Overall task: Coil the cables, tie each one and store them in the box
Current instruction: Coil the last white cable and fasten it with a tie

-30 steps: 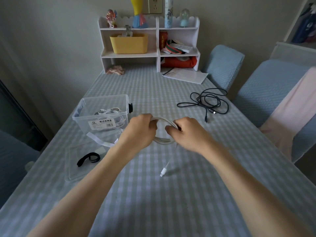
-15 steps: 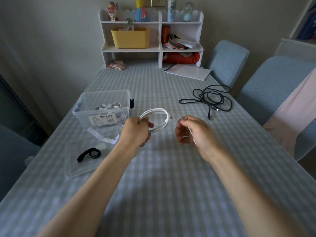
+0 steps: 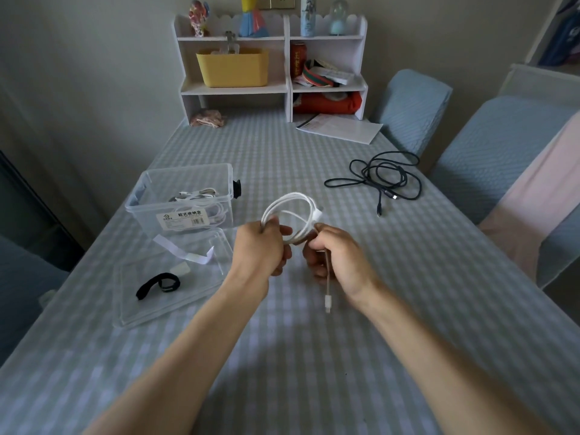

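White cable [image 3: 293, 211] nearly coiled, held up over the checked table [image 3: 314, 356] between both hands, just right of the clear box [image 3: 147, 196]. Box open, already holding white cables; its lid [image 3: 141, 312] flat on the cloth in front, carrying a black strap [image 3: 158, 285] and a white strip [image 3: 185, 254]. Black cable [image 3: 384, 177] loose and tangled far right, well apart, not yet touched. Left hand [image 3: 262, 249] clenched round the loops at their lower left. Right hand [image 3: 337, 260] gripping the last free stretch, plug [image 3: 327, 303] dangling below the fist. Step in hand, by the look of it: coiling cable 2 of at least 3. Next, probably: wrap that short tail onto the loops, keep the left grip tight, then reach for a tie on the lid.
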Action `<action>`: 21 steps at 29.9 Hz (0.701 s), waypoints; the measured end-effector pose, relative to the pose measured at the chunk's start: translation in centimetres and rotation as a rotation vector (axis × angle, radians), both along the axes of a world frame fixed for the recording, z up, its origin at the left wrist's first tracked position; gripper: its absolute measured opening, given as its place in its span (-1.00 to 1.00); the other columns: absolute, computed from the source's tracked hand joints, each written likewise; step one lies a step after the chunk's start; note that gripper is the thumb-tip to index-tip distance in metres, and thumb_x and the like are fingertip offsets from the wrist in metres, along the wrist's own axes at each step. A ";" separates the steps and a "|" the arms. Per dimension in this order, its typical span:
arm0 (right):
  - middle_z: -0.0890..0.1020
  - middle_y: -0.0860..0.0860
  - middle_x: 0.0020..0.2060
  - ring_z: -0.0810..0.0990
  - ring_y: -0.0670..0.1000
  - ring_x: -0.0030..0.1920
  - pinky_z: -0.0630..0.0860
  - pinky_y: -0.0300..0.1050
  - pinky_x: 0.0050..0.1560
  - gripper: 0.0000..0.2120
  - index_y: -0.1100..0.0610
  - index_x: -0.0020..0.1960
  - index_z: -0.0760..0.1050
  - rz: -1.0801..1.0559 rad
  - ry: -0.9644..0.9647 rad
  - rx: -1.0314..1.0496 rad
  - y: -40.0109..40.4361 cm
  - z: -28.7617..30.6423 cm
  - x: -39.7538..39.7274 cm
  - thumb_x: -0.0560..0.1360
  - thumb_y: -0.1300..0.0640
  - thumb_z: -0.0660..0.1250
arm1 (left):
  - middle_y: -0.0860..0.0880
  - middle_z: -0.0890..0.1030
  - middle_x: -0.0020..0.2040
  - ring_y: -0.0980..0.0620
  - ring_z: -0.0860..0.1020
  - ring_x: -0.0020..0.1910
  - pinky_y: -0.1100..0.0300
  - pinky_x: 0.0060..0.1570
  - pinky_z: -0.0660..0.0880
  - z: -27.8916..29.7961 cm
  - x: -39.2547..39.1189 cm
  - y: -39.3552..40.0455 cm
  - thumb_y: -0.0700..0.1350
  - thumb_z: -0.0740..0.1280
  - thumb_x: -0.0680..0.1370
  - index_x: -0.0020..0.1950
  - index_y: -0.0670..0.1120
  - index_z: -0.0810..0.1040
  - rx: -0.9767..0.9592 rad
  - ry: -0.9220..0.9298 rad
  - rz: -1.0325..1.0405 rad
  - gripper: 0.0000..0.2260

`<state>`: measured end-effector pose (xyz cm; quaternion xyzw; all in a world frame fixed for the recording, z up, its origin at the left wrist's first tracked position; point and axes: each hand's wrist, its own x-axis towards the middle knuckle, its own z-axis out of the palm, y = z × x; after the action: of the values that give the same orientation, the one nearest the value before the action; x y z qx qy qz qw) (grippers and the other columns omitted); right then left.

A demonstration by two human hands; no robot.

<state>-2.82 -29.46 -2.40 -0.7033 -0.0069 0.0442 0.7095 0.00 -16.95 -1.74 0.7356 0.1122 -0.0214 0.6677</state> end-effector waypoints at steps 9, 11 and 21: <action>0.56 -0.02 -0.41 0.41 -0.04 -0.47 0.32 -0.18 -0.43 -0.69 0.08 -0.11 0.57 -0.073 -0.036 -0.140 0.2 -1.0 0.4 0.65 0.00 0.13 | -0.03 0.48 -0.54 0.05 0.37 -0.58 0.25 -0.54 0.29 -0.6 0.3 1.1 -0.08 0.12 0.68 -0.08 -0.18 0.57 -0.006 0.037 0.057 -0.69; 0.59 -0.02 -0.35 0.43 -0.09 -0.43 0.32 -0.12 -0.32 -0.64 0.10 -0.05 0.57 -0.061 -0.061 -0.214 0.6 -1.1 0.1 0.56 -0.17 0.17 | -0.03 0.50 -0.56 0.05 0.38 -0.60 0.24 -0.54 0.31 -0.7 0.0 0.7 -0.08 0.11 0.69 -0.07 -0.19 0.57 0.020 0.015 0.047 -0.68; 0.56 -0.10 -0.36 0.58 -0.19 -0.27 0.42 -0.40 -0.20 -0.83 0.00 0.04 0.51 -0.112 -0.292 -0.257 0.5 -0.8 -0.4 0.51 -0.04 0.40 | -0.08 0.49 -0.53 0.05 0.36 -0.60 0.26 -0.57 0.27 -0.6 -1.1 -0.6 -0.14 0.12 0.68 -0.22 -0.23 0.47 -0.029 -0.031 -0.002 -0.67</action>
<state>-3.22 -28.98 -3.22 -0.7863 -0.0649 -0.0975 0.6066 -1.13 -17.57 -2.30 0.7262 0.1008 -0.0123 0.6799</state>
